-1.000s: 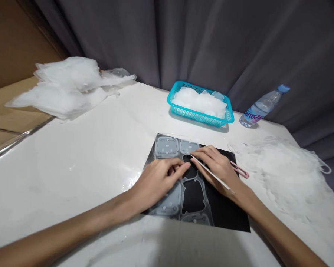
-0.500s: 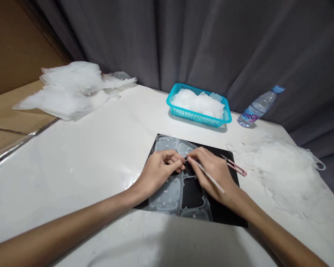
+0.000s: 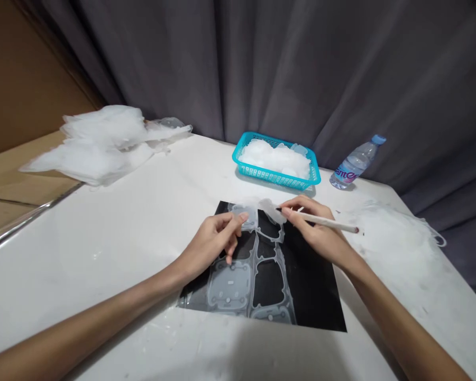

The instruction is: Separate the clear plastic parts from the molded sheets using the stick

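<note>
Now | left hand (image 3: 212, 244) fingers pinch clear sheet (image 3: 230, 281) | right hand (image 3: 321, 236) fingers clamp white stick (image 3: 330, 223) | tip blurred

The left hand (image 3: 212, 241) and right hand (image 3: 319, 233) are bare, with slim fingers and short nails; both forearms (image 3: 115, 307) are bare too.

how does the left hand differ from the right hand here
The left hand pinches the translucent moulded sheet with bare fingertips; the right hand grips a thin white stick. The left hand's fingers curl down toward the black mat; the right hand points sideways, its stick's tip at a loose translucent piece. Both hover over the mat's far end.
</note>
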### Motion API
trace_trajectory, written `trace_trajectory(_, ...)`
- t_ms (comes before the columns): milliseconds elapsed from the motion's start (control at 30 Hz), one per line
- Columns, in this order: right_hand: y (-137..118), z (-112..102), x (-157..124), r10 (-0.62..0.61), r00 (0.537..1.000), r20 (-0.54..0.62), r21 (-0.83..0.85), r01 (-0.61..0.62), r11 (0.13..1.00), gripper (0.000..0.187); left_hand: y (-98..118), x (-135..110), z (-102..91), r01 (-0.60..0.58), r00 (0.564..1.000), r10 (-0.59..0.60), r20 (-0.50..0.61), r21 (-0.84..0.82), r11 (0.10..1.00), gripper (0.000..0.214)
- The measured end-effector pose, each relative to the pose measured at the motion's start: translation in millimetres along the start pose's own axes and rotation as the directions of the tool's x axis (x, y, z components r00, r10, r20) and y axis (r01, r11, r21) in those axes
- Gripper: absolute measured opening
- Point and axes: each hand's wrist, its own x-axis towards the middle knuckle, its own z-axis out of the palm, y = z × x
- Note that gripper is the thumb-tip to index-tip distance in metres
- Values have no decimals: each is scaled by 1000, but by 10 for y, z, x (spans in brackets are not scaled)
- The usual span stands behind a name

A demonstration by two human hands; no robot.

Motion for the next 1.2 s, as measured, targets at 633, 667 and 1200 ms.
trace_trajectory(633,183,15,-118,14,992,129,-126,3,992,32,-122,69,10,-6,988,43,149,-241,971,32)
trace_trajectory(667,190,38,-128,55,981,186,-112,-35,993,32,-131,78,6,-7,988,46,148,-254,967,33)
trace_trajectory(1200,114,84,-95,111,922,372,166,-183,969,28,-147,120,-3,-1,982,75,172,-396,918,35)
